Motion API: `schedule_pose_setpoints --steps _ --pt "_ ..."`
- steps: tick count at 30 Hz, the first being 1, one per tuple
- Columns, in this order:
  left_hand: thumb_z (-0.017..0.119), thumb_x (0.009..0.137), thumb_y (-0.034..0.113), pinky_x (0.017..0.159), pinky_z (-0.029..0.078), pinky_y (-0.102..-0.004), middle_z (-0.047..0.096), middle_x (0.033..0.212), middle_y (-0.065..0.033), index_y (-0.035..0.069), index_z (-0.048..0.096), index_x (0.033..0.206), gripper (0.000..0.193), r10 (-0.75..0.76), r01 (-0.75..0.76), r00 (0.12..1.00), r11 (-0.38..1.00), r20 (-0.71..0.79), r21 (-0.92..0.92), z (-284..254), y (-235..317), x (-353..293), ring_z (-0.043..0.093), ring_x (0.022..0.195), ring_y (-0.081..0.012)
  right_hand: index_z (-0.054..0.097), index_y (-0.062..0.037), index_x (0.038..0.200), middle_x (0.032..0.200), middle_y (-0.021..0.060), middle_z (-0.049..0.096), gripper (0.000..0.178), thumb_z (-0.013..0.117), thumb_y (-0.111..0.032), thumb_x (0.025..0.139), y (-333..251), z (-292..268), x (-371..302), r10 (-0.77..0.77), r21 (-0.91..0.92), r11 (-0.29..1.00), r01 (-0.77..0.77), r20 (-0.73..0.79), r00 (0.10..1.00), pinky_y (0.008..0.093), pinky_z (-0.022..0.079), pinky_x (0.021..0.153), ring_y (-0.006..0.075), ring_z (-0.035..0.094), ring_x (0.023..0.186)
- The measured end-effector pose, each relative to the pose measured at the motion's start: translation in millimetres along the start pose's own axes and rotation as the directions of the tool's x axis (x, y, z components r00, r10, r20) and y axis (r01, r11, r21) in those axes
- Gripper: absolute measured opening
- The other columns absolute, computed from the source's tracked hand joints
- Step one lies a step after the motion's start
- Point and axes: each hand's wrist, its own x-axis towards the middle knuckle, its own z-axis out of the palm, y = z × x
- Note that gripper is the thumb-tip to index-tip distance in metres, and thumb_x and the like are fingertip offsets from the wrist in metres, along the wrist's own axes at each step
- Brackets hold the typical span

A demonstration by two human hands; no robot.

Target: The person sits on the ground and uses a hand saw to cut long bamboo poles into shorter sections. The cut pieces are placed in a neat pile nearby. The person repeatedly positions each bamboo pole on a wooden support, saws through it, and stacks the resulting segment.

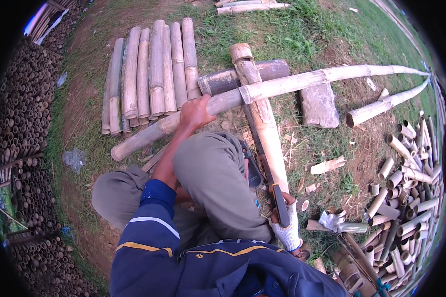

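Observation:
A long bamboo pole [287, 83] lies slantwise across a thicker upright-notched bamboo piece [268, 129]. My bare left hand [197, 113] is closed over the pole, left of where the two cross. My right hand [286, 220], in a white knitted glove with bare fingertips, is closed around the black and orange handle of a handsaw [280, 204]. The saw's dark blade runs away from me along the left side of the thicker bamboo, its far end near the pole's underside. Whether the teeth touch the pole I cannot tell.
Several cut bamboo lengths [156, 69] lie side by side at the far left. A short dark bamboo log [272, 71] props the thick piece beside a flat stone [319, 105]. Short offcuts [406, 193] are heaped at right; stacked bamboo [22, 123] fills the left edge.

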Motion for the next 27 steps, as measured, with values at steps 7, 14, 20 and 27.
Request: schedule_pose_setpoints --steps 7,14,20,27 --pt "0.095 0.073 0.042 0.091 0.065 -0.0522 0.083 0.107 -0.0196 0.009 0.071 0.123 0.065 0.011 -0.01 1.0 1.0 -0.02 0.023 3 10 -1 0.081 0.101 -0.0395 0.056 -0.0067 0.15 0.111 0.0127 0.063 0.062 0.07 -0.001 0.09 -6 50 148 0.191 0.057 0.98 -0.193 0.042 0.981 0.0388 0.054 0.088 0.0234 0.065 0.098" --pt "0.096 0.072 0.045 0.093 0.064 -0.0522 0.083 0.114 -0.0219 0.011 0.07 0.134 0.075 -0.038 0.036 0.998 0.998 0.045 0.051 -11 15 7 0.081 0.105 -0.0412 0.059 -0.0086 0.149 0.116 0.0172 0.07 0.065 0.074 -0.003 0.086 -44 50 204 0.081 0.001 0.997 -0.081 -0.015 0.997 0.0404 0.056 0.095 0.0309 0.071 0.106" --pt "0.095 0.074 0.04 0.093 0.063 -0.0526 0.082 0.115 -0.0221 0.009 0.07 0.133 0.071 -0.03 0.03 1.0 0.999 0.007 0.043 -5 7 -1 0.08 0.107 -0.0419 0.053 -0.0074 0.153 0.125 0.0138 0.07 0.068 0.072 0.001 0.088 -21 -2 46 0.277 0.028 0.959 -0.282 0.121 0.953 0.0375 0.058 0.095 0.0236 0.072 0.106" --pt "0.095 0.073 0.043 0.091 0.064 -0.053 0.083 0.111 -0.0214 0.012 0.072 0.133 0.071 -0.033 0.034 0.999 0.996 -0.014 0.08 -3 8 -3 0.08 0.104 -0.0418 0.056 -0.0065 0.15 0.116 0.0147 0.072 0.064 0.072 -0.003 0.088 -3 21 75 0.207 0.058 0.976 -0.212 0.077 0.975 0.0376 0.058 0.093 0.0269 0.073 0.104"
